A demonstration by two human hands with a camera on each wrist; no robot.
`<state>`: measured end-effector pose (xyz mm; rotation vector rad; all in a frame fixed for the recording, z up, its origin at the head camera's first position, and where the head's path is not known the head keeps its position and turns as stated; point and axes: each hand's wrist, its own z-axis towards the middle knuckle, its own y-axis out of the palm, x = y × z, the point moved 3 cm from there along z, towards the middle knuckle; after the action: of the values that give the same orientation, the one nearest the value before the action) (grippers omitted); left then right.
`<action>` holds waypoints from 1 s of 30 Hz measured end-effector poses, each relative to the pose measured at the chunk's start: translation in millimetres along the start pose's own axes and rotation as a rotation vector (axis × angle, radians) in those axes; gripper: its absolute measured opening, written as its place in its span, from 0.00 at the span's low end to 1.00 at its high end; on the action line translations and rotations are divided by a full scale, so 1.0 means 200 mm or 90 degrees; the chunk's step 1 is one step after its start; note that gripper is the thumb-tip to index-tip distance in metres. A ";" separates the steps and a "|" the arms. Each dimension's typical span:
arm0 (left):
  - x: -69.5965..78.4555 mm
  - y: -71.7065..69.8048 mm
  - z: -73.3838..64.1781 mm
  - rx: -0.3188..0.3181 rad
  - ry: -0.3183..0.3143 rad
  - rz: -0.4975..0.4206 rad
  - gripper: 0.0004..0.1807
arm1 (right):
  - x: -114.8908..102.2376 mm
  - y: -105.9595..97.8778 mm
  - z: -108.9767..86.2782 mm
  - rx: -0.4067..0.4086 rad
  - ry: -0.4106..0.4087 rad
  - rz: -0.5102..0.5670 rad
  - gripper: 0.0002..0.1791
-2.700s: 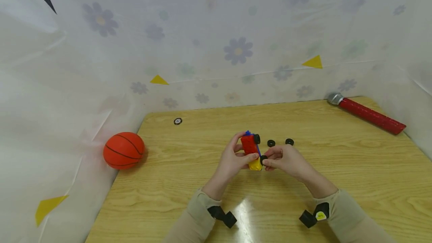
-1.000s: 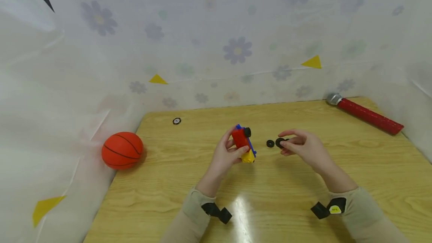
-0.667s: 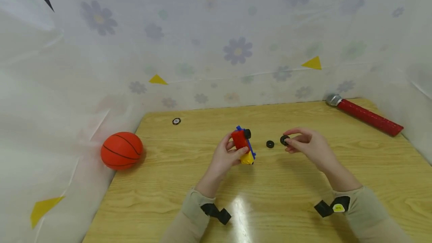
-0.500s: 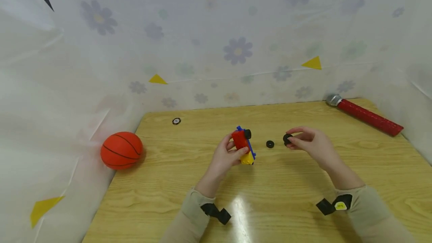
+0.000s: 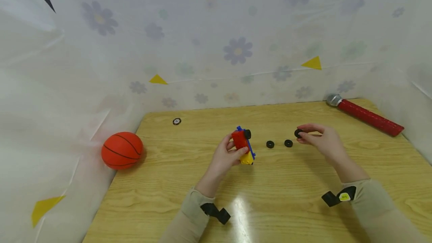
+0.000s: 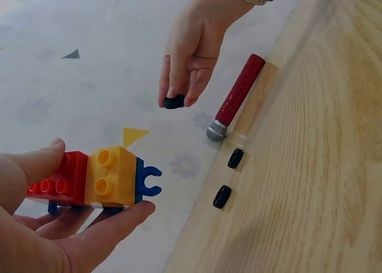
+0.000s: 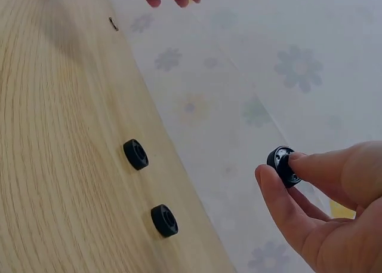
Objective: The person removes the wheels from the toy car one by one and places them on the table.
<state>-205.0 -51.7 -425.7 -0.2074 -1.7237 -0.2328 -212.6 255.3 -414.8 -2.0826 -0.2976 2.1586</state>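
Observation:
My left hand (image 5: 227,157) grips a toy car (image 5: 240,140) of building blocks, red and yellow on a blue chassis. One black wheel (image 5: 247,134) sits on its far end; in the left wrist view a bare blue clip (image 6: 149,181) sticks out beyond the yellow block (image 6: 111,176). My right hand (image 5: 322,141) pinches a loose black toy wheel (image 7: 283,165) between thumb and fingers, raised above the table. Two more black wheels lie flat on the wood between the hands, a nearer-left wheel (image 5: 270,144) and a right wheel (image 5: 288,143).
An orange basketball (image 5: 122,150) rests at the table's left edge. A small black-and-white disc (image 5: 177,121) lies at the back left. A red toy microphone (image 5: 366,115) lies at the back right. A flowered white curtain (image 5: 209,40) stands behind the wooden table (image 5: 189,183).
The right hand has drawn a wheel away from the car's near end and carried it right, past the two wheels on the table. The left hand has shifted slightly left with the car.

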 end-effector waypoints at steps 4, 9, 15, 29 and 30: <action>0.00 -0.01 0.00 0.000 -0.004 -0.002 0.38 | 0.04 -0.03 0.02 0.018 0.034 -0.105 0.26; 0.00 -0.02 0.00 0.003 -0.008 -0.004 0.38 | 0.07 -0.04 0.04 0.037 0.063 -0.209 0.30; 0.00 -0.02 0.00 0.011 -0.014 0.009 0.38 | 0.12 -0.06 0.05 0.047 0.065 -0.255 0.28; -0.01 -0.03 -0.01 0.014 -0.012 0.016 0.37 | 0.22 -0.09 0.08 0.028 0.078 -0.322 0.28; -0.01 -0.03 -0.01 0.013 -0.012 0.014 0.37 | 0.22 -0.09 0.08 0.025 0.084 -0.321 0.29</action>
<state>-203.8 -58.2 -426.8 -0.2132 -1.7407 -0.1971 -232.0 283.1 -453.6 -1.8604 -0.6759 1.7115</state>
